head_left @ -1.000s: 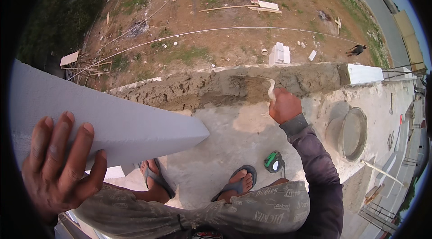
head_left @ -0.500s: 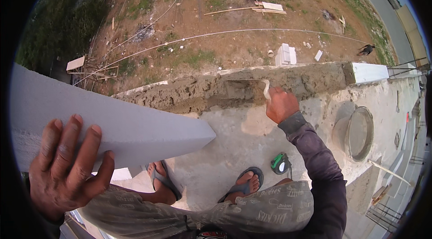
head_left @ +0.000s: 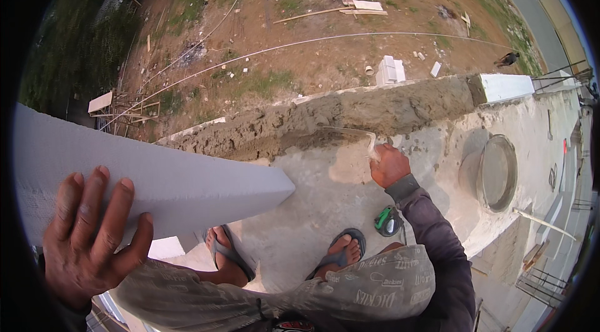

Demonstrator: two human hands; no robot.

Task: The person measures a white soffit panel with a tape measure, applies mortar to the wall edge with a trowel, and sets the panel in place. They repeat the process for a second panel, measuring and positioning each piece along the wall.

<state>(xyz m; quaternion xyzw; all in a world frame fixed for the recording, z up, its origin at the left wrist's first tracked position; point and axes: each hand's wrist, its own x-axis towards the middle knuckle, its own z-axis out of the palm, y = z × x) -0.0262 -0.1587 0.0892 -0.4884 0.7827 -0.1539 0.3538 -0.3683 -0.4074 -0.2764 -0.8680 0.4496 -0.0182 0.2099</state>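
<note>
At the left, my left hand (head_left: 97, 238) braces a long light grey block (head_left: 187, 176), fingers spread over its face and thumb near its lower edge. The block's underside and its support are hidden. My right hand (head_left: 390, 166) is closed around the handle of a trowel (head_left: 373, 139), whose thin blade shows nearly edge-on. That blade lies at the near edge of a rough bed of wet mortar (head_left: 387, 104) running along the top of a low wall. A white block (head_left: 506, 88) is set at the right end of the mortar.
A bucket (head_left: 500, 173) with grey mix stands at the right. On the concrete floor (head_left: 300, 194), a green tape measure (head_left: 388, 221) lies beside my sandalled foot (head_left: 344, 251). Beyond the wall, far below, are dirt ground, stacked white blocks (head_left: 390, 71), scattered planks (head_left: 362, 10) and a person (head_left: 507, 59).
My right hand has drawn the trowel back toward me, from within the mortar to its near edge. My left hand keeps its place on the block. The view has shifted slightly.
</note>
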